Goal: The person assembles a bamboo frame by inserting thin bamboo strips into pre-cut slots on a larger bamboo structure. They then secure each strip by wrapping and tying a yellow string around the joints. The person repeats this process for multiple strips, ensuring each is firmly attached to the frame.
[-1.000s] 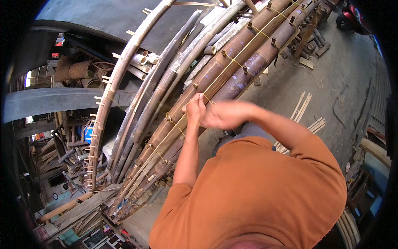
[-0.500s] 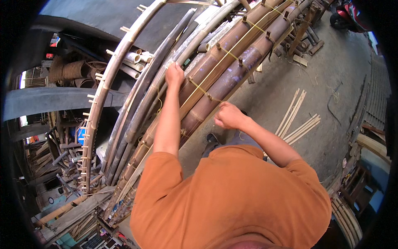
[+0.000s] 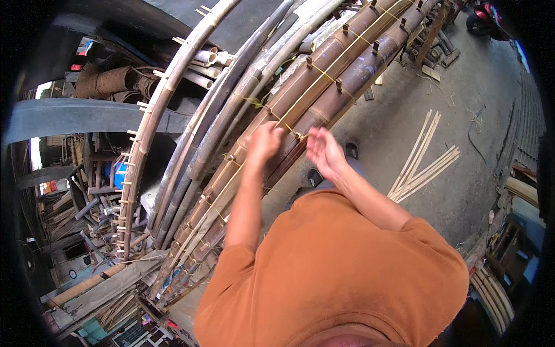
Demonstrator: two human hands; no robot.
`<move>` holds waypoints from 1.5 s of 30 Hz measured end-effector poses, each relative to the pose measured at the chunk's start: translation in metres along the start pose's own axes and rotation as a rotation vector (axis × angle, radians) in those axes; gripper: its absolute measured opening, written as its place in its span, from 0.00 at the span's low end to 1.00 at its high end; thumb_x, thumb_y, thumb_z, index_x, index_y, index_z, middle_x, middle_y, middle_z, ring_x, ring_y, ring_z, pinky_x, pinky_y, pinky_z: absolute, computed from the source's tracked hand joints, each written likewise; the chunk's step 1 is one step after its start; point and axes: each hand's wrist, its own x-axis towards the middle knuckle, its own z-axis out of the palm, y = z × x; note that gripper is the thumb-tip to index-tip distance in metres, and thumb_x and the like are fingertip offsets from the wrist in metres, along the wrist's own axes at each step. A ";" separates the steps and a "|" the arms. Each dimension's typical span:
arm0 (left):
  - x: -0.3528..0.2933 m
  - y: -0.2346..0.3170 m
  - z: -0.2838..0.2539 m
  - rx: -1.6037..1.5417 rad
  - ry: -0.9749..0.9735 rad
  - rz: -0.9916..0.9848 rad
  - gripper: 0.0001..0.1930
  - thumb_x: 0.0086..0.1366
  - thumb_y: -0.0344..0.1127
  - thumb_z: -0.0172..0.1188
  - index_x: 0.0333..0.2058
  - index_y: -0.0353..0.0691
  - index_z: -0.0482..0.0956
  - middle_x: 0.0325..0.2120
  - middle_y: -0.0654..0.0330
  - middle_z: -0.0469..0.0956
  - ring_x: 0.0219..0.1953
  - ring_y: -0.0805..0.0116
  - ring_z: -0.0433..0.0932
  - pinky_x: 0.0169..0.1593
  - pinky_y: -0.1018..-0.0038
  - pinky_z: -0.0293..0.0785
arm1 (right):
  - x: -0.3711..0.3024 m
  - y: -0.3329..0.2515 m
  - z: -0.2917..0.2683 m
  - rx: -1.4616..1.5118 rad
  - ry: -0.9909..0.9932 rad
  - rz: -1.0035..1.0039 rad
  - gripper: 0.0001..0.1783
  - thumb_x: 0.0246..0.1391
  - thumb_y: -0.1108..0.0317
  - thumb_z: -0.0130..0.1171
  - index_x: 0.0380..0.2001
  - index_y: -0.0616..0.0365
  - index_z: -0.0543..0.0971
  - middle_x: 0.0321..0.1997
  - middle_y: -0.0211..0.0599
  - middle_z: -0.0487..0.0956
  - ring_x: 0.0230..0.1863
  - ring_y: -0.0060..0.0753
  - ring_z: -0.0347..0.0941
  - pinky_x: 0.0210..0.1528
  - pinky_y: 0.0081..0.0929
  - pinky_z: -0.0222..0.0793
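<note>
Two long brown bamboo poles (image 3: 365, 68) lie side by side, running from the upper right to the lower left. Short dark pegs (image 3: 339, 85) stick up from them, and thin yellow cord (image 3: 325, 74) crosses between the pegs. My left hand (image 3: 266, 141) is over the far pole, fingers curled and a little blurred; whatever they may hold is hidden. A small gathered bit of yellow cord (image 3: 297, 135) sits around a peg between my hands. Just beside it, over the near pole's edge, my right hand (image 3: 325, 153) has its fingers stretched out, apparently holding nothing.
Beyond the poles lie grey bamboo lengths (image 3: 231, 110) and a curved, pegged bamboo piece (image 3: 156, 107). Pale strips (image 3: 419, 159) lie on the concrete floor (image 3: 471, 141) to the right. A red motorcycle (image 3: 490, 20) stands at the far right.
My left hand has come down and right from the grey bamboo, close to my right hand. My right hand has gone from a fist on the taut cord to outstretched fingers.
</note>
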 end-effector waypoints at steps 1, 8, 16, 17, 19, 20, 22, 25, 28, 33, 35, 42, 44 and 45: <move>0.000 0.008 0.021 0.054 0.038 -0.073 0.15 0.63 0.44 0.58 0.45 0.43 0.78 0.42 0.50 0.81 0.50 0.47 0.77 0.55 0.41 0.56 | 0.006 0.002 0.023 0.019 0.010 -0.292 0.15 0.63 0.52 0.51 0.41 0.49 0.77 0.33 0.25 0.74 0.38 0.25 0.70 0.44 0.28 0.67; 0.005 -0.011 0.060 -0.059 0.436 0.108 0.15 0.65 0.43 0.57 0.40 0.35 0.79 0.29 0.48 0.79 0.33 0.51 0.78 0.42 0.61 0.73 | -0.014 0.008 0.177 -1.792 -0.564 -0.607 0.33 0.62 0.40 0.42 0.33 0.62 0.79 0.42 0.48 0.79 0.44 0.51 0.75 0.50 0.50 0.65; 0.004 0.003 0.033 -0.128 0.175 -0.089 0.18 0.70 0.45 0.47 0.45 0.43 0.81 0.41 0.47 0.81 0.49 0.45 0.77 0.52 0.48 0.61 | 0.101 -0.071 0.173 -1.790 -0.921 -0.526 0.33 0.64 0.43 0.43 0.32 0.66 0.81 0.43 0.54 0.81 0.49 0.40 0.77 0.51 0.36 0.70; 0.007 -0.007 0.040 -0.136 0.220 -0.038 0.18 0.70 0.46 0.47 0.45 0.43 0.81 0.41 0.47 0.81 0.49 0.46 0.77 0.53 0.48 0.60 | 0.076 -0.078 0.172 -1.612 -1.000 -0.549 0.31 0.64 0.45 0.44 0.29 0.66 0.80 0.40 0.53 0.81 0.47 0.42 0.78 0.51 0.38 0.70; 0.008 -0.022 0.048 -0.212 0.188 -0.016 0.18 0.70 0.47 0.47 0.45 0.43 0.81 0.39 0.47 0.81 0.47 0.49 0.78 0.53 0.46 0.59 | 0.025 -0.069 0.140 -1.271 -1.181 -0.670 0.25 0.61 0.52 0.47 0.24 0.65 0.76 0.34 0.55 0.79 0.39 0.48 0.76 0.46 0.41 0.71; 0.010 -0.023 0.046 -0.280 0.119 -0.046 0.18 0.70 0.48 0.47 0.45 0.43 0.81 0.38 0.47 0.82 0.46 0.50 0.79 0.53 0.45 0.59 | 0.007 -0.060 0.111 -1.102 -1.284 -0.779 0.22 0.58 0.55 0.50 0.21 0.64 0.73 0.29 0.58 0.76 0.33 0.53 0.74 0.43 0.43 0.72; 0.003 0.003 0.036 -0.144 0.207 -0.085 0.18 0.71 0.48 0.47 0.43 0.45 0.81 0.34 0.49 0.82 0.42 0.55 0.81 0.51 0.48 0.64 | -0.005 -0.054 0.033 -1.869 -1.107 -0.414 0.21 0.58 0.59 0.49 0.16 0.63 0.71 0.21 0.54 0.74 0.30 0.57 0.71 0.43 0.41 0.71; 0.014 0.005 0.026 -0.293 0.234 0.002 0.15 0.71 0.40 0.51 0.42 0.36 0.82 0.31 0.56 0.83 0.37 0.66 0.80 0.46 0.65 0.73 | 0.011 -0.026 0.003 -1.529 -1.089 -0.755 0.21 0.58 0.62 0.48 0.15 0.62 0.73 0.18 0.53 0.74 0.29 0.56 0.71 0.48 0.39 0.69; 0.065 0.022 -0.026 -0.775 0.364 0.125 0.14 0.72 0.37 0.49 0.40 0.32 0.81 0.22 0.64 0.78 0.26 0.77 0.75 0.36 0.77 0.72 | 0.011 -0.030 0.000 -1.646 -1.011 -0.617 0.23 0.59 0.61 0.48 0.13 0.60 0.74 0.18 0.51 0.75 0.27 0.54 0.72 0.55 0.38 0.64; 0.149 -0.070 0.024 -0.108 0.544 0.055 0.17 0.69 0.42 0.46 0.37 0.39 0.83 0.29 0.48 0.82 0.33 0.50 0.81 0.40 0.58 0.74 | -0.008 -0.022 0.004 -1.837 -0.909 -0.914 0.18 0.54 0.61 0.53 0.15 0.59 0.75 0.18 0.48 0.75 0.28 0.49 0.73 0.56 0.39 0.64; 0.142 -0.069 0.020 -0.121 0.349 0.020 0.18 0.68 0.43 0.46 0.35 0.39 0.82 0.31 0.47 0.82 0.37 0.46 0.81 0.44 0.55 0.73 | -0.015 -0.003 0.010 -1.982 -0.763 -0.978 0.11 0.51 0.63 0.55 0.22 0.59 0.77 0.25 0.44 0.78 0.33 0.48 0.75 0.55 0.39 0.64; -0.019 -0.116 -0.070 0.022 0.318 -0.022 0.18 0.69 0.44 0.47 0.34 0.34 0.78 0.32 0.42 0.80 0.37 0.42 0.80 0.43 0.55 0.72 | -0.045 0.126 0.014 -0.922 -0.635 0.073 0.12 0.59 0.57 0.55 0.39 0.50 0.78 0.35 0.32 0.76 0.39 0.29 0.72 0.43 0.30 0.67; -0.067 -0.184 -0.047 -0.148 0.045 0.102 0.15 0.66 0.43 0.52 0.38 0.37 0.78 0.35 0.43 0.80 0.42 0.42 0.78 0.45 0.55 0.71 | -0.060 0.140 0.041 -0.268 -0.148 0.388 0.13 0.61 0.54 0.53 0.41 0.49 0.78 0.34 0.28 0.76 0.37 0.23 0.71 0.42 0.27 0.66; -0.088 -0.173 -0.037 -0.082 0.064 0.097 0.14 0.65 0.43 0.55 0.41 0.39 0.78 0.37 0.45 0.80 0.45 0.43 0.78 0.46 0.54 0.70 | -0.058 0.147 0.052 -0.139 0.007 0.149 0.14 0.64 0.54 0.48 0.41 0.49 0.77 0.32 0.24 0.75 0.34 0.17 0.68 0.40 0.24 0.65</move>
